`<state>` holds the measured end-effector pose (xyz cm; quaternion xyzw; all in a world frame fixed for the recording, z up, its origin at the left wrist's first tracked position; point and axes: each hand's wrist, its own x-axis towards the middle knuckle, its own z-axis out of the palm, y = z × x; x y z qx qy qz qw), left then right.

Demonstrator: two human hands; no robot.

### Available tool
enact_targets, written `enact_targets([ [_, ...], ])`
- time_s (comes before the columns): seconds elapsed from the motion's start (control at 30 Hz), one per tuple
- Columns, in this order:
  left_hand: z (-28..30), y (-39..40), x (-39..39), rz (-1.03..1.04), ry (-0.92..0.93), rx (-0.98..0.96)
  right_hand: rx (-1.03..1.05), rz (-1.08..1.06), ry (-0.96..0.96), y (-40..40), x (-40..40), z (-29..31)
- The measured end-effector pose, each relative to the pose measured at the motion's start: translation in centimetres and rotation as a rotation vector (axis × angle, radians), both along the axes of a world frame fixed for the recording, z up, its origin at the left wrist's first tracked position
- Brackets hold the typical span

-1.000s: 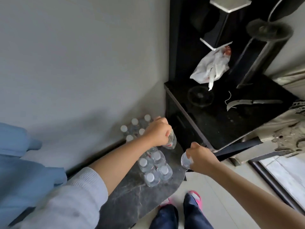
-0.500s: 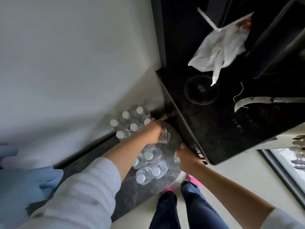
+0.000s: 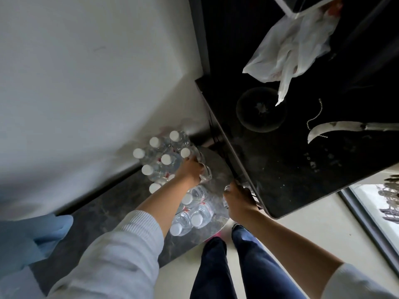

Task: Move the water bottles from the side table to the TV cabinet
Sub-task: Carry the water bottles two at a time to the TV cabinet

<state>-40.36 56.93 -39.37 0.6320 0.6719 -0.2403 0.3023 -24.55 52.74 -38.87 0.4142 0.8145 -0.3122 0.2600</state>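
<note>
Several clear water bottles with white caps stand on the dark marble side table (image 3: pixel 212 167): a far cluster (image 3: pixel 160 153) by the wall and a near cluster (image 3: pixel 195 213) under my left forearm. My left hand (image 3: pixel 190 171) grips a clear bottle (image 3: pixel 204 179) low over the table between the clusters. My right hand (image 3: pixel 239 200) grips another bottle (image 3: pixel 225 190), mostly hidden by the fingers, right at the front edge of the black TV cabinet (image 3: pixel 280 169).
On the cabinet top lie a white plastic bag (image 3: pixel 289 52), a round glass dish (image 3: pixel 260 110), a bead chain (image 3: pixel 314 117) and a knife (image 3: pixel 336 128). A grey wall is at left, light blue fabric (image 3: pixel 28 238) at lower left. My legs stand on pale floor.
Both hands, each still holding a bottle, have dropped toward the side table and the cabinet's edge. My view has tipped down and moved closer to the cabinet.
</note>
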Motion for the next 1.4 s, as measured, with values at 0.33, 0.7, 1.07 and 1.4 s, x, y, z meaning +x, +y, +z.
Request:
enact_targets([
  [0.33, -2.2, -1.0, -0.3, 0.241, -0.139, 0.161, 0.012, -0.073, 0.054, -0.4, -0.7, -0.7],
  [0.7, -1.0, -5.8, -2.8, 0.299, -0.312, 0.404, 0.053, 0.129, -0.014, -0.2, -2.8, -0.7],
  [1.07, -1.5, -13.6, -6.3, 0.632, -0.167, 0.487, 0.122, 0.230, -0.055, 0.9, -7.4, -1.4],
  [1.4, -1.8, -14.5, -7.0, 0.626, -0.245, 0.444, 0.162, 0.232, -0.010, 0.5, -7.9, -2.3],
])
